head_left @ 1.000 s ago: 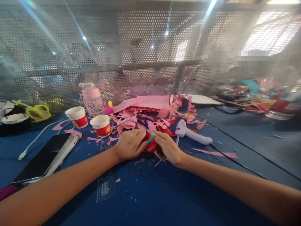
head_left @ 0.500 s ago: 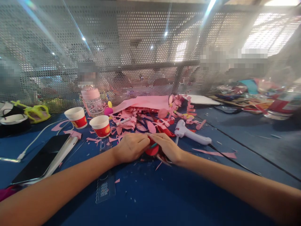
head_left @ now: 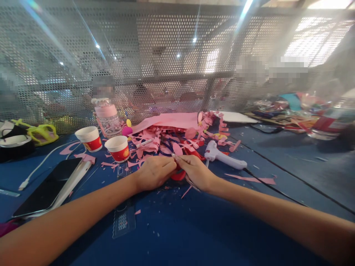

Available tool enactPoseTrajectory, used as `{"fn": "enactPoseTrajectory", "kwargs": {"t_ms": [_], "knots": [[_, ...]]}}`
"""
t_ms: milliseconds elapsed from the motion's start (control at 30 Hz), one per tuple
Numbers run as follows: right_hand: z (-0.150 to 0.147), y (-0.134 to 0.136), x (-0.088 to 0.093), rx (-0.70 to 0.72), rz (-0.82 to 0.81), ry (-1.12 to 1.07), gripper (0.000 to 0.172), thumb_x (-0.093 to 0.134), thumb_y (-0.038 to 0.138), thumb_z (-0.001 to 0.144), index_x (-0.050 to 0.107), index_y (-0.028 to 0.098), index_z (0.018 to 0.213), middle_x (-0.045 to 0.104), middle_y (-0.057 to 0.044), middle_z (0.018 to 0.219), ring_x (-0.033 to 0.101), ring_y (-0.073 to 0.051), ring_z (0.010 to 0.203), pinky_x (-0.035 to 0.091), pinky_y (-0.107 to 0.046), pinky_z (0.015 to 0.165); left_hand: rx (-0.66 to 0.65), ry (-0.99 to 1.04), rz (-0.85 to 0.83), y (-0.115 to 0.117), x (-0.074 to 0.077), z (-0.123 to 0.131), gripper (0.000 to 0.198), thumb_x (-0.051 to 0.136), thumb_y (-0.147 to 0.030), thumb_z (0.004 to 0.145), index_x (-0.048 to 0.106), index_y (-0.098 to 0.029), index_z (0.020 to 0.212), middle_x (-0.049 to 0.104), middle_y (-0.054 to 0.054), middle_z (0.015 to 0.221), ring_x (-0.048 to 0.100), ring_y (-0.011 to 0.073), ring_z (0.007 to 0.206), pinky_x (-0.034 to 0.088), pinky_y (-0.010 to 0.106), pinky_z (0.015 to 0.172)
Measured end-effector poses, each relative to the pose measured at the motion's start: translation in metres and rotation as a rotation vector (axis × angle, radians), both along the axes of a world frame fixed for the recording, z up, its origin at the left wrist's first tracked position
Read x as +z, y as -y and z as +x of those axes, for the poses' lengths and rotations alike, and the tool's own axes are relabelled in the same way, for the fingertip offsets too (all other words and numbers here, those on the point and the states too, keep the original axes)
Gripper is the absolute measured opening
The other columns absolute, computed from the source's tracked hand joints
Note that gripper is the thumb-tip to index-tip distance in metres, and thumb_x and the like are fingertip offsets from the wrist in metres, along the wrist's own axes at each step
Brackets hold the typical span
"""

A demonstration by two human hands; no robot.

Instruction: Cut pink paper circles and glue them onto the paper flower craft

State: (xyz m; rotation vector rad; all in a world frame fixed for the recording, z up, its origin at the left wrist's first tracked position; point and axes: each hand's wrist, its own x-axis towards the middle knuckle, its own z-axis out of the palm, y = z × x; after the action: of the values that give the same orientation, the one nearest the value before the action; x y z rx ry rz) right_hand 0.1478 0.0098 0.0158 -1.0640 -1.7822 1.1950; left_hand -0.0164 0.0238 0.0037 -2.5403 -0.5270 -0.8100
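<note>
My left hand is closed, its fingers curled at the left edge of a red round-edged piece. Against it, from the other side, comes my right hand, with thumb and fingers pinched together near the left fingertips. A thin pale edge shows under the right palm; what it belongs to is hidden. Just beyond the hands lies a heap of pink paper scraps, with a pink oval at its near side. A white glue gun rests right of my right hand.
Two paper cups, a stacked one and a single one, stand left of the heap. A phone and a clear ruler lie on the blue table. A perforated metal panel rises behind; the glue gun's cord runs right.
My right hand has turned slightly and its fingertips have drawn into a pinch. The teal bit on the red piece is now out of sight. My left hand stays nearly in place.
</note>
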Motion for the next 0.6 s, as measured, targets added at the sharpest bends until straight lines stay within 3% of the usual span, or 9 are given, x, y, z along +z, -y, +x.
{"fn": "enactPoseTrajectory", "kwargs": {"t_ms": [300,600], "knots": [[0.0003,0.0004,-0.0007,-0.012,0.022,-0.007,0.038,0.044,0.050,0.083,0.043,0.020,0.059,0.030,0.009,0.035,0.028,-0.006,0.029,0.018,-0.020,0.031,-0.058,0.015,0.021,0.0009,0.0007,-0.0011,0.030,0.030,-0.019,0.093,0.046,-0.016,0.069,0.053,0.001,0.064,0.043,0.0125,0.058,0.035,0.024,0.053],[0.0013,-0.0013,0.0005,0.067,-0.242,-0.093,0.032,0.038,0.044,0.085,0.042,0.020,0.064,0.034,0.011,0.028,0.027,-0.006,0.019,0.016,-0.016,0.022,-0.083,0.083,0.030,-0.0001,-0.0014,-0.0028,0.026,0.035,-0.016,0.091,0.046,-0.017,0.068,0.049,0.000,0.062,0.040,0.0122,0.057,0.031,0.024,0.053]]}}
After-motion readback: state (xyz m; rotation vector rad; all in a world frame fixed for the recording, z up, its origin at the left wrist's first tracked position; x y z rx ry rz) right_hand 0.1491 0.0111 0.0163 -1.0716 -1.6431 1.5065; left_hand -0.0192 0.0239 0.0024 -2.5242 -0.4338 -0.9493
